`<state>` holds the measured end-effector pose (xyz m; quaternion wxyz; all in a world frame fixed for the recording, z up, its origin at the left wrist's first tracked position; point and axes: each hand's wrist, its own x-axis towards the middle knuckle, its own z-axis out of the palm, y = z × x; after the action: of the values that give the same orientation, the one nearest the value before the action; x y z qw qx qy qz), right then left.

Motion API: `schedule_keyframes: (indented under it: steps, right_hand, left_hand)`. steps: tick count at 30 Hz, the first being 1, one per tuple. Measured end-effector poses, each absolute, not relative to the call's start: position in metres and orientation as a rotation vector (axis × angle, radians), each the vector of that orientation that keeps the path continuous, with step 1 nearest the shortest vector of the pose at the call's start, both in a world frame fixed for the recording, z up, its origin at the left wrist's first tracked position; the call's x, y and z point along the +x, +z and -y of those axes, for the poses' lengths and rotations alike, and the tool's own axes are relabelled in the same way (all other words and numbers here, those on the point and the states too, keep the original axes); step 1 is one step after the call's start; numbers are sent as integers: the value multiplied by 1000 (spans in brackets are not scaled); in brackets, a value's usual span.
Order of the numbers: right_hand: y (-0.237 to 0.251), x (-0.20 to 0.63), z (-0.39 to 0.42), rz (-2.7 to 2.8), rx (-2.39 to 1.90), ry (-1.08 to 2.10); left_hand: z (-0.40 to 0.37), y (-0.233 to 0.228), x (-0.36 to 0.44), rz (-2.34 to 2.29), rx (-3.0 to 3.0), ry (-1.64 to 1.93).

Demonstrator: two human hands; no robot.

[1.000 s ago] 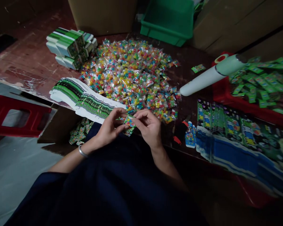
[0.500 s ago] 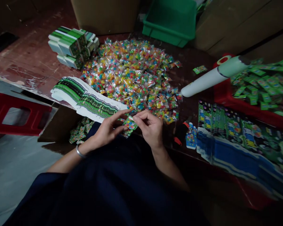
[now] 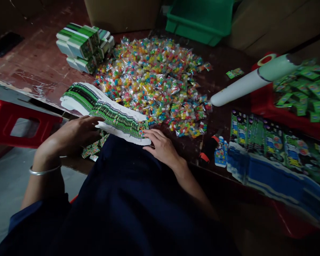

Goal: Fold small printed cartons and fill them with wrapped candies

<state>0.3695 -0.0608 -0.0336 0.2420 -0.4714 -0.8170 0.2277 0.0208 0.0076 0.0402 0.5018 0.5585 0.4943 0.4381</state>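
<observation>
A dark blue garment fills the nearest part of the view. The left hand, with a silver bangle at its wrist, is above a carton of small green packets below the table edge. Its fingers are stretched out and partly spread; their undersides are hidden, so I cannot tell whether they hold anything. The right hand is loosely open, thumb apart from the fingers, with the fingertips touching the near right end of a fanned row of green and white cards along the table.

To the right, also near the edge, are a black and red cutter, a small blue box and a long overlapping row of blue and green sleeves.

Just beyond the cards lies a heap of clear candy bags. A white and pale green tube slants to its right, its far end by a red tray of green packs. Farther back are stacked card bundles, a green tub and a large cardboard box.
</observation>
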Motion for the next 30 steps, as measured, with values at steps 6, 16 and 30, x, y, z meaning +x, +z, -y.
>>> schedule_keyframes:
  steps: [6, 16, 30]
  right_hand:
    - [-36, 377, 54, 2286, -1245, 662]
    - [-17, 376, 66, 1985, -1123, 74]
    - [8, 359, 77, 1939, -1176, 663]
  left_hand:
    - [-1, 39, 55, -1146, 1638, 516]
    - [7, -9, 129, -873, 1021, 580]
    - [5, 0, 150, -535, 879, 635]
